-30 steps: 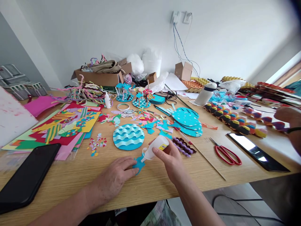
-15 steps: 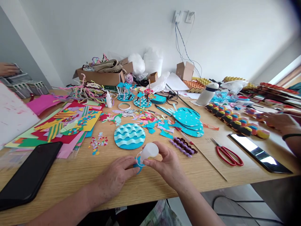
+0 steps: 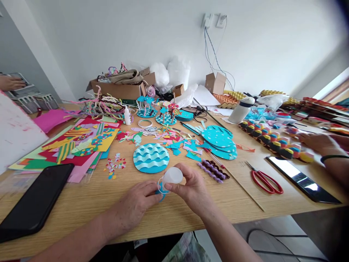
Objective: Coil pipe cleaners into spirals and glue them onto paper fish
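Note:
My right hand (image 3: 192, 189) is wrapped round a white plastic glue bottle (image 3: 173, 177), tipped with its base toward me and its nozzle end low. A thin white ring-like strap loops off the bottle near its neck. Below it lies a small blue paper piece (image 3: 161, 197), mostly covered by the bottle and fingers. My left hand (image 3: 137, 202) grips the paper at its left edge, fingers together against the table. Just beyond sits a blue paper oval (image 3: 151, 167) with wavy pale strips.
Paper scraps (image 3: 160, 135), coloured sheets (image 3: 29, 164) and a black phone (image 3: 35, 200) lie leftward. Red-handled scissors (image 3: 265, 182), a wooden stick (image 3: 242, 187), braided yarn (image 3: 214, 171) and a second dark device (image 3: 302, 180) are rightward. Another person's hand (image 3: 317, 143) works by painted egg-carton strips (image 3: 268, 141).
The bottle has tilted slightly, and my right hand has shifted a little with it. My left hand stays on the blue paper piece. The other person's hand at the right has moved slightly.

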Available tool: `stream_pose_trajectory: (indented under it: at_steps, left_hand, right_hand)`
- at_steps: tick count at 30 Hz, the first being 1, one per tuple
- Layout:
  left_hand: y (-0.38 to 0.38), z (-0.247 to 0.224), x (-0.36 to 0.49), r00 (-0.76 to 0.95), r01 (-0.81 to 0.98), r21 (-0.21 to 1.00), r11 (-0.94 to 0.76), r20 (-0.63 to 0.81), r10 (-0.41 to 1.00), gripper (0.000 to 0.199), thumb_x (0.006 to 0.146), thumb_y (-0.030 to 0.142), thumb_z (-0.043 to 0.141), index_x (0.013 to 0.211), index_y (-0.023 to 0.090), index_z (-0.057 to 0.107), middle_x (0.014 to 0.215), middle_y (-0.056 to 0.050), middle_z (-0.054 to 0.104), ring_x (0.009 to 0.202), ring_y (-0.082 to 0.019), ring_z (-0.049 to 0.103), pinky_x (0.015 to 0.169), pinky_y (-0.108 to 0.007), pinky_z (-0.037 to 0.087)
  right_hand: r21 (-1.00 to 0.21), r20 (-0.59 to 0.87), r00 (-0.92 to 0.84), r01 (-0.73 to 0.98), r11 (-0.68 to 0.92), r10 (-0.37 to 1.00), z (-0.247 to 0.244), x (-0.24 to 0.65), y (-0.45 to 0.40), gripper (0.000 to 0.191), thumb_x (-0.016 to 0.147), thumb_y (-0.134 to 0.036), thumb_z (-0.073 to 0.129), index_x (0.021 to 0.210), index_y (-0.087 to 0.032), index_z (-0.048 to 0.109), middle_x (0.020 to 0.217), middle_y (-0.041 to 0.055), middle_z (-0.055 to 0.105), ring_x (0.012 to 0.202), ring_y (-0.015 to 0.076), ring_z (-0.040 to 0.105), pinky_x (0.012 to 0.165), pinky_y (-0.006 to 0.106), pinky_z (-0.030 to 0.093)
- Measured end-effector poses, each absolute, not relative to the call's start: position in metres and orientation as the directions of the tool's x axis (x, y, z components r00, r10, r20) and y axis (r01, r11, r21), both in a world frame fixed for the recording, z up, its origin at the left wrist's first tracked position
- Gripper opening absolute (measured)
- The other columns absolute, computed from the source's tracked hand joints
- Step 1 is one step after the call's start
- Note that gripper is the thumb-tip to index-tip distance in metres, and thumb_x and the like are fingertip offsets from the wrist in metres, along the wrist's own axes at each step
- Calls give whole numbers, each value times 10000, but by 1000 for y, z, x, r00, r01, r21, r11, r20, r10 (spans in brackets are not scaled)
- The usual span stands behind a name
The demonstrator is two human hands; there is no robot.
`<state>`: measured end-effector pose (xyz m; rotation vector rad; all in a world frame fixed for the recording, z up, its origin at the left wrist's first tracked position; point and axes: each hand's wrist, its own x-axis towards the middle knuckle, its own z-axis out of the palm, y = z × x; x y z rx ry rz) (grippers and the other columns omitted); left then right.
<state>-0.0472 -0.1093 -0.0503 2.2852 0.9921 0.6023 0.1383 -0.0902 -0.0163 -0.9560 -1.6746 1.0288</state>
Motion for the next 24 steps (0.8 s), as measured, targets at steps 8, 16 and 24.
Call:
stream_pose_trajectory:
  at_steps: [8,16,24]
  left_hand:
    - [-110,-49,-45,613,514,668,-538,154,775,289,916,305,360,1061,244,603,1100,-19,614,1097,-185,489,975,-341,357]
    - [-111,-49,-45,613,503,677,-536,158,774,277,909,308,374,1028,243,617,1114,-13,614,1112,-186,483,986,-337,347]
    - [-111,-49,-44,593,511,687,-516,154,791,269,902,318,392,1022,254,624,1106,-6,622,1113,-189,487,985,-342,356]
  right_hand:
    - [-916,306,-295,169,364,905,-16,136,-89,163,667,-264,696,642,-199,548,614,-55,539,584,109,478,575,214,371]
    - [-895,302,-296,238,376,906,-16,133,-87,198,662,-307,689,608,-187,540,591,-44,536,570,116,477,544,219,359]
    - [-898,304,-300,226,377,904,-15,133,-86,189,662,-294,690,609,-186,543,591,-45,536,569,115,476,545,218,358]
